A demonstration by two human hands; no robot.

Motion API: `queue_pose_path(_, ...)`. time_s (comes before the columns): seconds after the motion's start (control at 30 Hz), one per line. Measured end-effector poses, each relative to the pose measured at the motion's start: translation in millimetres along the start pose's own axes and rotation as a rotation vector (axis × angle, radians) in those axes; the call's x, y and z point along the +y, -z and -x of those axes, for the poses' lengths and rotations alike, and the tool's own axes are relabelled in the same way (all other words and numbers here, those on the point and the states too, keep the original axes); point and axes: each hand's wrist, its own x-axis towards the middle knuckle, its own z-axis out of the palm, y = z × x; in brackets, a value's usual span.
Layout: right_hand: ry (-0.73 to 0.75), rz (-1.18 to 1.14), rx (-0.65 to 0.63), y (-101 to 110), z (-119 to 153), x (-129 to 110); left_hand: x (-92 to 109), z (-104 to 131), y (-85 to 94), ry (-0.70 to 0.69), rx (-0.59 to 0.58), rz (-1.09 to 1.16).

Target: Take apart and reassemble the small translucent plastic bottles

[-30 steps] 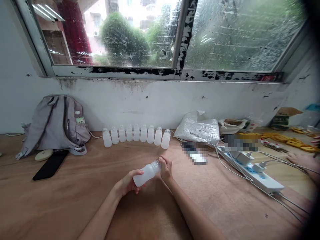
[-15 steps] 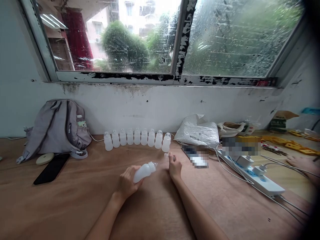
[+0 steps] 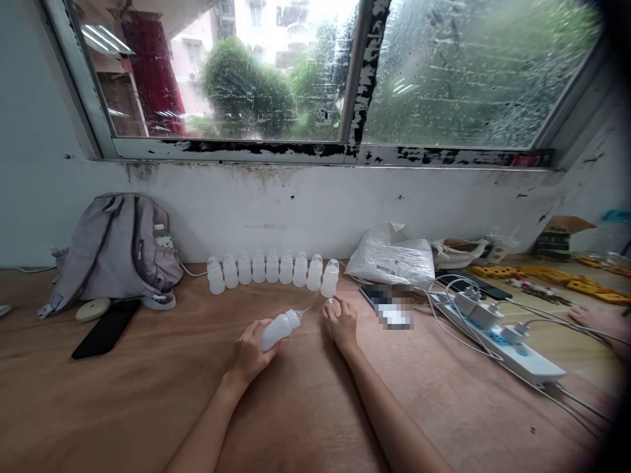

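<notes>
My left hand (image 3: 252,348) is wrapped around a small frosted plastic bottle (image 3: 277,330), which tilts with its clear, narrow tip up and to the right. The bottle's cover is off. To its right, my right hand (image 3: 342,323) has its fingers curled on a small clear cap (image 3: 330,301), low over the table; the fingers partly hide it. Just beyond the hands stands a row of several like frosted bottles (image 3: 272,268), upright, with clear domed tops. The rightmost bottle (image 3: 329,279) is right behind my right hand.
A grey backpack (image 3: 116,253), a black phone (image 3: 106,330) and a round cream disc (image 3: 93,309) lie left. On the right are a silvery plastic bag (image 3: 392,257), a partly blurred device (image 3: 387,307) and a white power strip (image 3: 530,361) with cables. Another person's hand (image 3: 594,322) shows far right.
My right hand has rolled over, so its back and spread knuckles now show, with the cap still at its fingertips. My left hand and the bottle have shifted slightly left.
</notes>
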Motion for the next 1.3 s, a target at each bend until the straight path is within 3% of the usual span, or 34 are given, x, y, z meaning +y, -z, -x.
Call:
queue_pose_path(0.1,-0.056,-0.2,0.033,6.0,5.3,-22.9,-0.4,-0.1,-0.6,0.019,0.01,-0.022)
queue_pose_path(0.17,-0.204,-0.416,-0.152,6.4,14.8,-42.4,-0.2,0.0,-0.9,0.02,0.018,-0.022)
queue_pose_path(0.27,-0.495,-0.72,-0.549,-0.3,34.1,-68.7,4.2,1.2,-1.2,-0.01,0.001,0.006)
queue_pose_path(0.33,-0.606,-0.807,-0.633,-6.4,45.0,-79.8,11.0,2.8,-1.4,0.009,-0.039,0.05)
queue_pose_path(0.53,-0.537,-0.745,-0.395,-11.5,49.5,-80.4,34.0,3.0,-4.0,0.261,-0.226,0.353)
queue_pose_path(0.73,-0.543,-0.697,-0.346,-9.9,50.1,-78.2,33.0,-1.6,-4.2,0.428,-0.32,0.531)
queue_pose_path(0.87,-0.536,-0.74,-0.352,-6.7,51.0,-84.0,36.8,-2.3,-1.7,0.583,-0.372,0.767)
queue_pose_path(1.0,-0.483,-0.858,-0.336,2.3,48.7,-93.4,40.2,-0.9,-1.8,0.793,-0.495,1.189)
queue_pose_path(1.07,-0.45,-0.912,-0.389,7.3,47.9,-99.1,38.7,0.1,-2.8,0.862,-0.544,1.371)
queue_pose_path(1.2,-0.411,-1.006,-0.55,12.3,47.9,-105.4,33.7,1.0,-2.1,0.934,-0.655,1.606)
queue_pose_path(1.3,-0.411,-1.062,-0.577,9.3,47.0,-100.2,31.0,-1.2,3.2,0.935,-0.638,1.712)
